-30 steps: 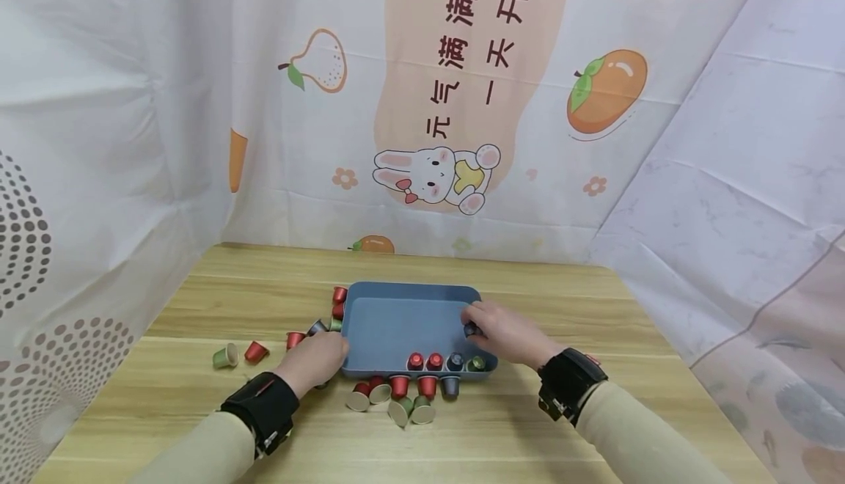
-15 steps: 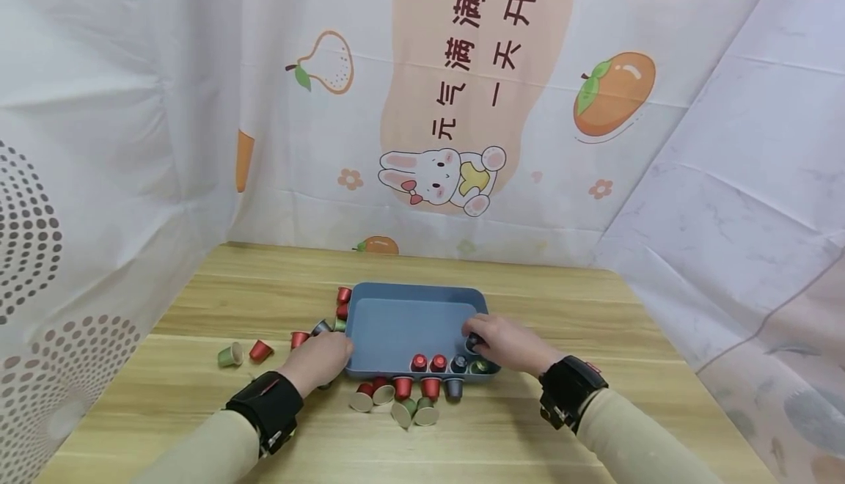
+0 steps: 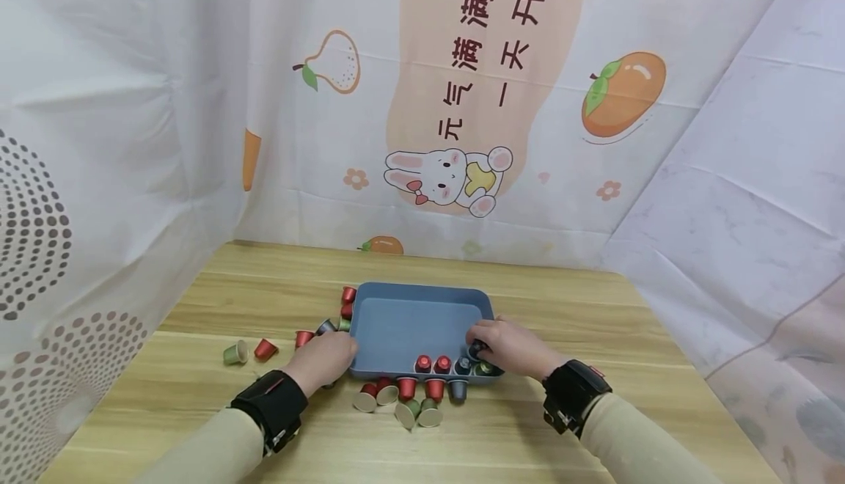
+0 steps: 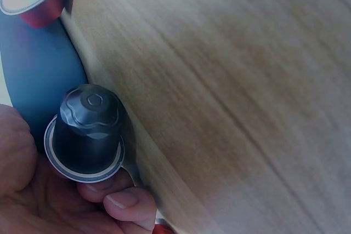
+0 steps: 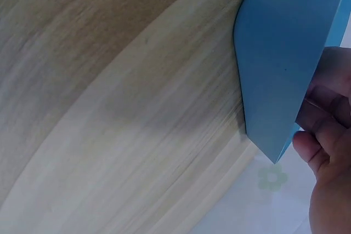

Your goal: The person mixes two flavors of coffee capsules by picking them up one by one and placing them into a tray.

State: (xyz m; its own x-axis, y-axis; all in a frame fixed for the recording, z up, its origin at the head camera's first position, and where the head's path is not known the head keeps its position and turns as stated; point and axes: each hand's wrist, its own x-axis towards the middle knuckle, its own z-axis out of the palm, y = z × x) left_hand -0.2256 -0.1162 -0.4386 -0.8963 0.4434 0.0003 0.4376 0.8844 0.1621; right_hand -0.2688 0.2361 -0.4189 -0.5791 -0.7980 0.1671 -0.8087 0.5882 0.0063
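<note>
My right hand (image 3: 518, 348) reaches over the right wall of the blue tray (image 3: 416, 323) and pinches a dark coffee capsule (image 3: 477, 348) above its near right corner. Under it, along the near wall, stand two red capsules (image 3: 433, 364), a dark one (image 3: 463, 365) and a green one (image 3: 485, 368). In the right wrist view the tray wall hides what the bent fingers (image 5: 323, 119) hold. My left hand (image 3: 326, 358) is at the tray's left wall. Its fingers (image 4: 131, 204) are curled beside another dark capsule (image 4: 90, 119); whether they grip it or the tray is unclear.
Several red, green and dark capsules lie against the tray's near side (image 3: 409, 396) and left side (image 3: 348, 295). A green capsule (image 3: 235, 353) and a red capsule (image 3: 265, 350) lie farther left on the wooden table (image 3: 561, 293). A printed curtain (image 3: 317, 139) hangs behind.
My right hand has brought the dark capsule toward the tray's near wall and lower, close to the row there. My left hand stays by the left wall. The head view has shifted slightly.
</note>
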